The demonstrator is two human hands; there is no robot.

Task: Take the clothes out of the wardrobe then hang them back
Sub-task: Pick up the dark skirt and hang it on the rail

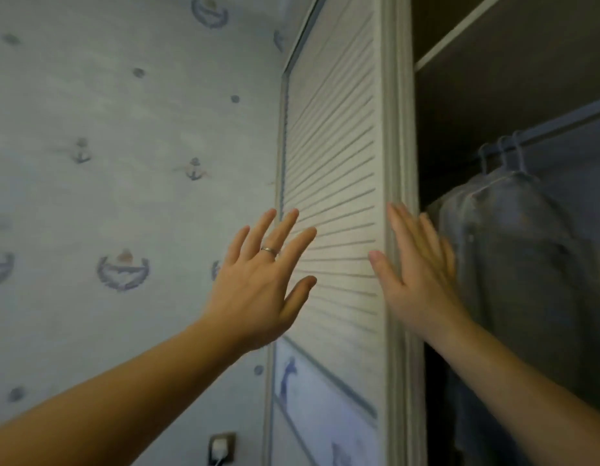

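The wardrobe's white slatted sliding door (335, 136) stands in the middle of the view, slid left so the dark interior on the right is exposed. Inside, pale blue clothes (514, 250) hang on hangers (503, 153) from a rail (567, 122). My left hand (258, 280), fingers spread and straight with a ring on one, is raised at the door's left edge. My right hand (416, 274) lies flat with straight fingers against the door's right edge, in front of the hanging clothes. Neither hand holds anything.
A wall with anchor-patterned wallpaper (123, 196) fills the left side. A wall socket with a white plug (221, 449) sits low by the door. A shelf (493, 31) runs above the rail inside the wardrobe.
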